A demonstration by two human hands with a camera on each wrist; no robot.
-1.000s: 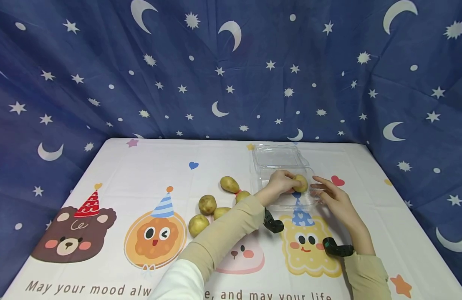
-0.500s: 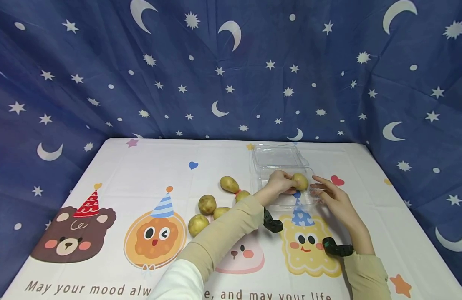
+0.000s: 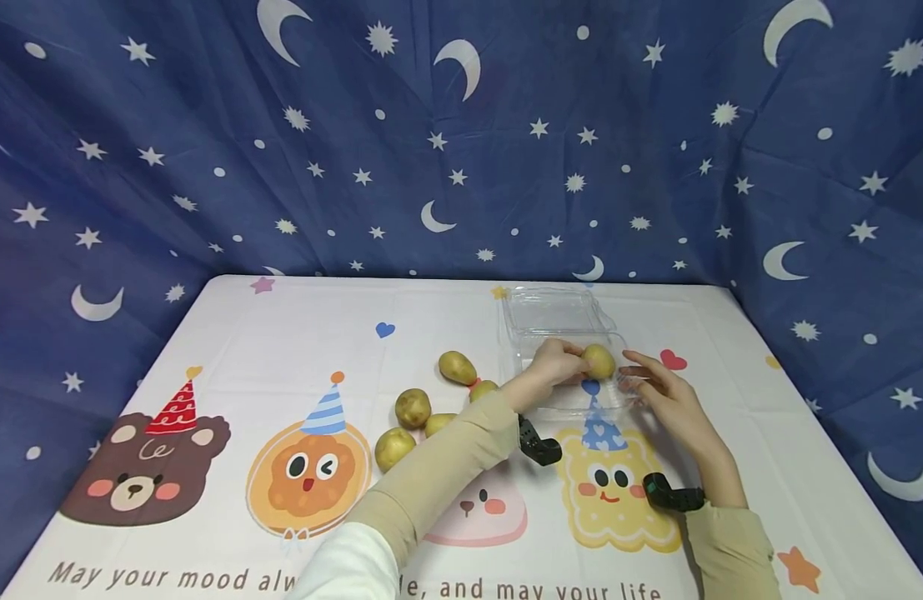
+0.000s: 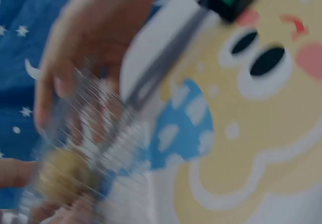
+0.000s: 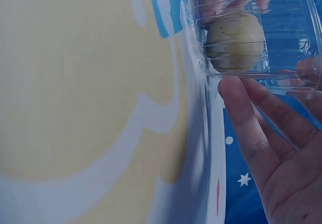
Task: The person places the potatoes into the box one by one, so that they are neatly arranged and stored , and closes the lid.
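Observation:
A clear plastic clamshell box lies with its lid folded back at the far side of the table. One yellow potato is in the box toward its right end. My left hand reaches over the box, fingertips at the potato's left side, thumb and fingers spread apart. The left wrist view is blurred around the potato. My right hand is at the box's right end with fingers fairly straight; in the right wrist view a fingertip meets the clear wall beside the potato.
Several potatoes lie left of the box, partly hidden by the left sleeve. A printed white cloth covers the table. A blue starry curtain hangs behind it.
My left hand has eased slightly left off the potato, so more of it shows. The right hand stays at the box's end.

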